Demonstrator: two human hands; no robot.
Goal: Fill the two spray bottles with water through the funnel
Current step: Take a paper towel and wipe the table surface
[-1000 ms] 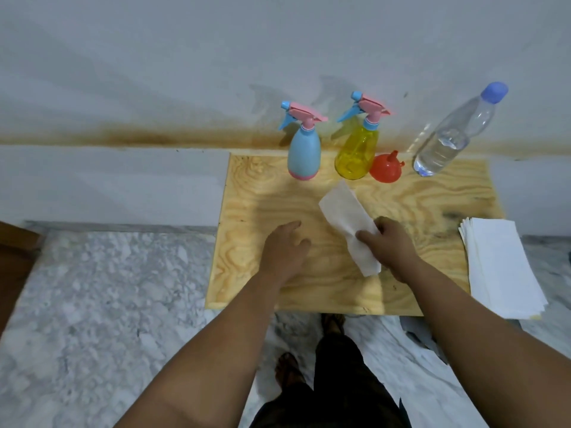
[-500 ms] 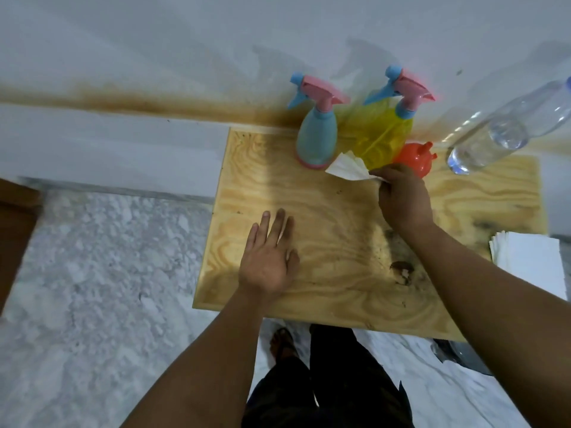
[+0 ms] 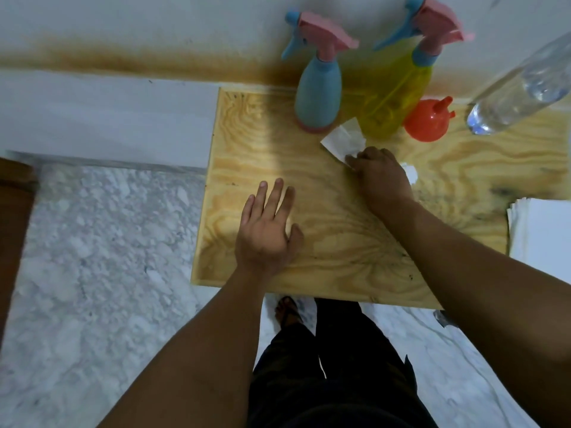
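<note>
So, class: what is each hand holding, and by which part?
The right hand grips a white paper towel around its middle. The left hand holds nothing, resting flat on the wooden board.

A plywood board [image 3: 309, 168] lies on the grey marble counter [image 3: 92, 257] against a white wall [image 3: 123, 20] streaked with a brown stain. White paper sheets [image 3: 543, 230] are stacked at the board's right edge.

pale wall [image 3: 123, 23] with a brown stain band [image 3: 139, 58] above marbled floor [image 3: 92, 257].
</note>
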